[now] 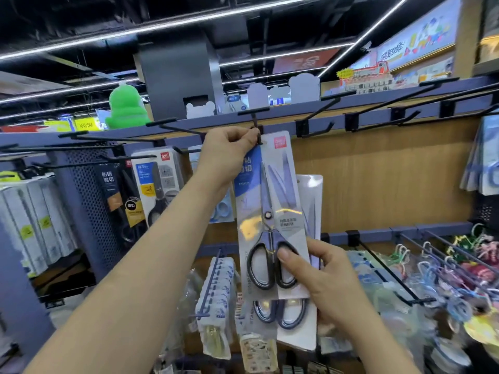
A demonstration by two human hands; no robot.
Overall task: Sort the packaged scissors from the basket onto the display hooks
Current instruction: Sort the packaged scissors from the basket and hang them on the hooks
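Two bare hands hold a scissors pack upright against a shop display. The left hand pinches the card's top edge right at a black hook that juts from the blue rail; whether the card's hole is on the hook cannot be told. The right hand grips the pack's lower end, thumb pressed on the black handles, the other fingers hidden behind the card. A second pack sits just behind and lower, its right edge under the same hand. More packaged scissors hang on hooks to the left, bare hooks stand to the right before a wooden panel, and a green plush toy rests on top of the rack.
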